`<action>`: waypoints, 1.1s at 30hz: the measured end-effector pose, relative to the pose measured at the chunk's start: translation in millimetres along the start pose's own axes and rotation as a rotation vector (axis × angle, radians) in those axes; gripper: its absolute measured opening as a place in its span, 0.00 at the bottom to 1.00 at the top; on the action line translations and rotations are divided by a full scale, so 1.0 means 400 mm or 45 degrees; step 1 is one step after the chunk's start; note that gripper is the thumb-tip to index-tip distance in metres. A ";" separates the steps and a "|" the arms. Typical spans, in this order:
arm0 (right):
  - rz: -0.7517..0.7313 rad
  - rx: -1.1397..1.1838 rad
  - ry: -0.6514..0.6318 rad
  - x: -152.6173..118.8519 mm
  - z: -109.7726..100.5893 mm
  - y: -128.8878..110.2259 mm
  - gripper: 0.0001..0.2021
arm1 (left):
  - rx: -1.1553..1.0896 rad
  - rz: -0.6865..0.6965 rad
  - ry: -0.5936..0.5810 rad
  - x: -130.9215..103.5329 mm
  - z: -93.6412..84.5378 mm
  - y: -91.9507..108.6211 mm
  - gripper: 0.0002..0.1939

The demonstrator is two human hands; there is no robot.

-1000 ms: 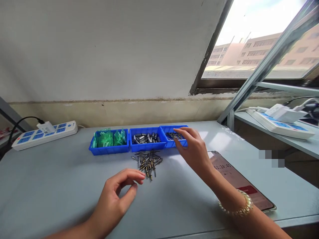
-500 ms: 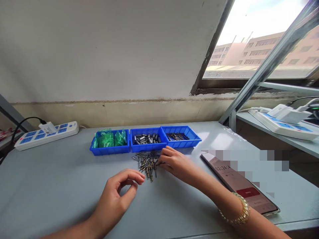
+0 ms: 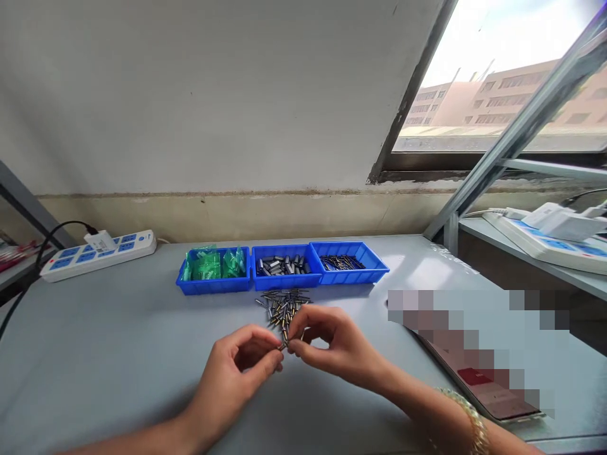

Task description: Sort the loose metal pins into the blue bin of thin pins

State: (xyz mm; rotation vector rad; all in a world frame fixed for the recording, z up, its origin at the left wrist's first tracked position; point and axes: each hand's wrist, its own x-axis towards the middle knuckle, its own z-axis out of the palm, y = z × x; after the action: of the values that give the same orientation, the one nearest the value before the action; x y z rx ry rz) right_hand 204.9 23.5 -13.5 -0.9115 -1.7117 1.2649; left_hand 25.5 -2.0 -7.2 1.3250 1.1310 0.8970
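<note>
R hand moved from pin pile to your L hand; both appear pinched on small metal pc btwn fingertips, near side of pile. Prob. two-handed step now.

Grey worktop, flat. Three blue bins stand in a row along its rear, with a loose pile of slender metal parts just before the middle one. A white power strip lies rear left; a phone, partly pixelated, lies right.
</note>
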 end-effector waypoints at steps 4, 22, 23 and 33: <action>-0.176 -0.158 0.058 -0.006 0.012 -0.004 0.04 | -0.066 -0.097 -0.017 0.008 -0.001 -0.007 0.06; -0.243 -0.374 0.129 -0.003 -0.003 0.018 0.05 | -0.060 0.095 0.062 -0.008 -0.008 0.002 0.08; -0.189 -0.315 0.098 -0.003 0.002 0.022 0.05 | -0.030 0.121 0.035 -0.012 -0.008 0.003 0.08; -0.374 -0.710 0.592 0.032 -0.101 0.023 0.06 | 0.009 0.139 0.022 -0.006 -0.016 -0.004 0.09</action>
State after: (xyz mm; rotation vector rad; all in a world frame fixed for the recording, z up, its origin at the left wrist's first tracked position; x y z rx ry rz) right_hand 237.1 52.8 -12.8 -1.1107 -1.7485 0.3375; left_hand 18.5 -2.6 -8.1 1.3978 1.0841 0.9867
